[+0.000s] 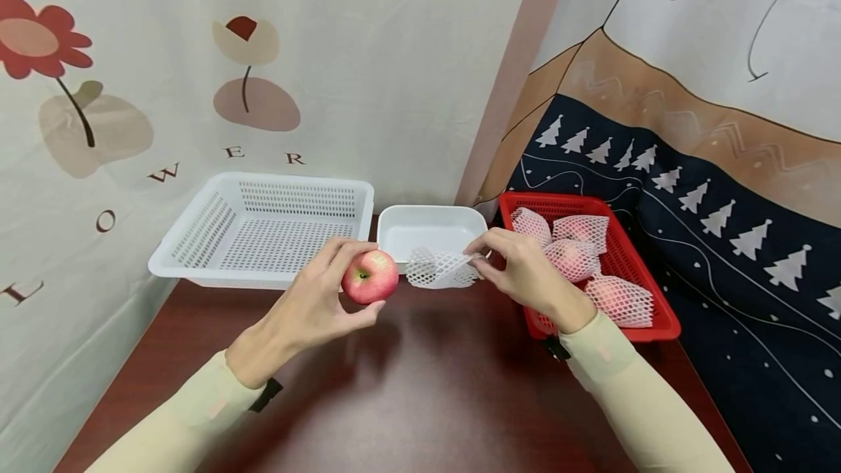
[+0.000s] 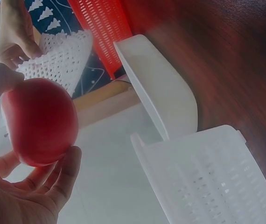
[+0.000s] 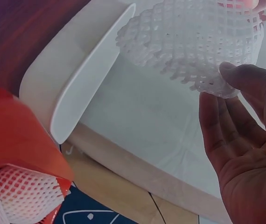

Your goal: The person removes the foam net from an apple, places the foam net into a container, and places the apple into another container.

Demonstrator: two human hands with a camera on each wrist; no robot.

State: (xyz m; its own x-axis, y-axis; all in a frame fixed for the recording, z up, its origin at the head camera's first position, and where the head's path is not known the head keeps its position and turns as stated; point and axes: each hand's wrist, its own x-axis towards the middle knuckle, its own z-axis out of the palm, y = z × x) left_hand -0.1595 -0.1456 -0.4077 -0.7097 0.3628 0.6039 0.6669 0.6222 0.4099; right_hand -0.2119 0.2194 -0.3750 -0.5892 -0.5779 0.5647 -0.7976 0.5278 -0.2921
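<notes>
A bare red apple is held by my left hand, thumb below and fingers over its upper left side. In the left wrist view the same apple fills the space between thumb and fingers. My right hand pinches one end of a white foam net sleeve, which hangs limp and hollow to the left of the fingertips. The right wrist view shows thumb and fingers closed on the edge of the net. Apple and net are side by side, above the table in front of a small white tray.
A large white slotted basket stands at the back left. On the right, a red basket holds several apples in foam nets. The dark wooden table runs back to a printed curtain.
</notes>
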